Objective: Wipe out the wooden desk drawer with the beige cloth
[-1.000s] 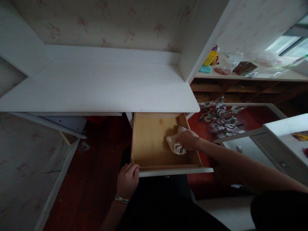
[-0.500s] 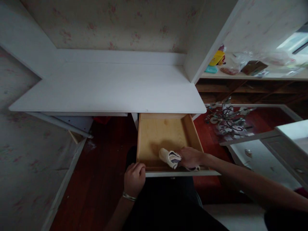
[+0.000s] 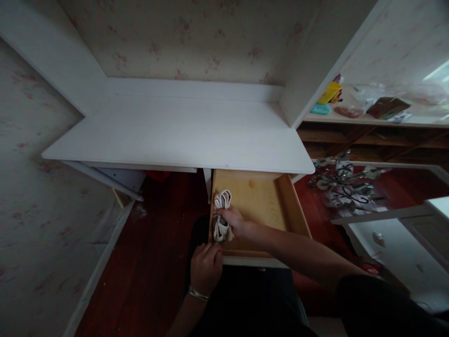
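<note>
While the left hand (image 3: 206, 266) grips the front left corner of the drawer (image 3: 261, 203), the right hand (image 3: 234, 221) holds a bunched cloth (image 3: 223, 200) inside it, along the left wall and seemingly touching it. The drawer stands pulled out from under the right part of the table (image 3: 196, 133). Wiping the drawer's inside looks like the step in hand. The next move seems to call for a steady hold on the corner and light pressure with the cloth along that wall, with care near the left hand, which is just beside it. Whether dirt lies under the cloth cannot be seen.
</note>
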`<state>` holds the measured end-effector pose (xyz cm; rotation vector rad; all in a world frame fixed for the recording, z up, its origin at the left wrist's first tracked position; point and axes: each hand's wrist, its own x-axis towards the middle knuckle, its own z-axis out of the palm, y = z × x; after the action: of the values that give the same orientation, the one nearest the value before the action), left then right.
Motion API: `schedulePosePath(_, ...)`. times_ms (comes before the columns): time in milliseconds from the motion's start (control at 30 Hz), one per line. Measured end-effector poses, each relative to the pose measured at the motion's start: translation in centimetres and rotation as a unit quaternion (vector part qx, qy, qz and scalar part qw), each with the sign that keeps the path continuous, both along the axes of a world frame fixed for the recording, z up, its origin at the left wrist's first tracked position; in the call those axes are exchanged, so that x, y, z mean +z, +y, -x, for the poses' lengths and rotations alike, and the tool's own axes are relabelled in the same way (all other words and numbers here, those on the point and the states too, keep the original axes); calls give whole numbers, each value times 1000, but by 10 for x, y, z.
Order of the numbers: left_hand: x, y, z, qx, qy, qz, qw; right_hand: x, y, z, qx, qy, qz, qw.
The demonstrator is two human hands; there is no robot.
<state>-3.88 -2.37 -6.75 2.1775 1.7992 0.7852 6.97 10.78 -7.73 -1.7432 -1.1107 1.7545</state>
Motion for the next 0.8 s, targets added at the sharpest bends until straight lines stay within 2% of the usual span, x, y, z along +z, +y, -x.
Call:
schedulePosePath(133,0,-1,0,12,-6,14,1000,-5,58,11,2,-67,-55,996)
schedulePosePath(267,5,0,0,16,2,37,999,1,107,12,45,-139,-131,980)
schedulePosePath(367,8,1,1,11,6,51,999,8,112,2,106,-197,-186,957)
schedulePosePath(500,5,2,2,1,-1,48,999,14,85,-30,197,-233,-270,913)
schedulePosePath(533,3,2,2,2,-4,40,999,14,79,-40,242,-224,-311,891)
schedulePosePath(567,1,2,2,4,-6,31,999,13,75,-49,301,-211,-371,853)
schedulePosePath(600,0,2,2,5,-7,24,1000,12,74,-58,364,-198,-442,796)
schedulePosePath(633,-2,3,2,6,-6,17,1000,10,76,-65,419,-192,-514,724)
schedulePosePath(667,-3,3,2,5,-5,12,1000,8,81,-72,457,-198,-577,648)
schedulePosePath(700,-3,3,2,2,-4,11,1000,4,87,-77,475,-217,-621,584)
schedulePosePath(733,-4,3,2,0,-4,10,1000,1,95,-81,478,-247,-643,545)
schedulePosePath(767,-4,3,2,-2,-5,10,1000,-3,103,-85,480,-282,-648,520)
schedulePosePath(800,-3,3,1,-2,-6,10,1000,-7,110,-88,485,-318,-637,508)
